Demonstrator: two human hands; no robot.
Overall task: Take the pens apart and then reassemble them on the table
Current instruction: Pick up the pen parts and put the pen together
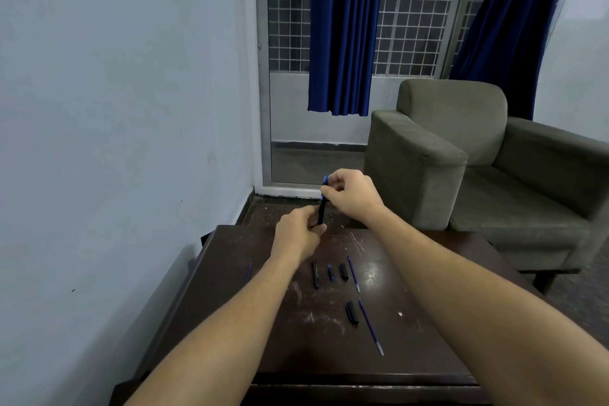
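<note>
both hands (298,234) grip pen (322,208), above table (428,273)

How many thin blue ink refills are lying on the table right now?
3. One refill beside the far black cap, one beside the near black cap, one left of the left forearm. Arms may hide more.

Above the far edge of the surface (313,356), a pen (321,212) is held between the left grip (298,236), nearer, and the right grip (347,195), farther. On the surface, left to right, lie a barrel (315,274), a small piece (331,272), a cap (344,271) and a refill (353,273). Nearer lies a second cap (352,313), left of a second refill (371,327). An armchair (461,155) stands far right.
</note>
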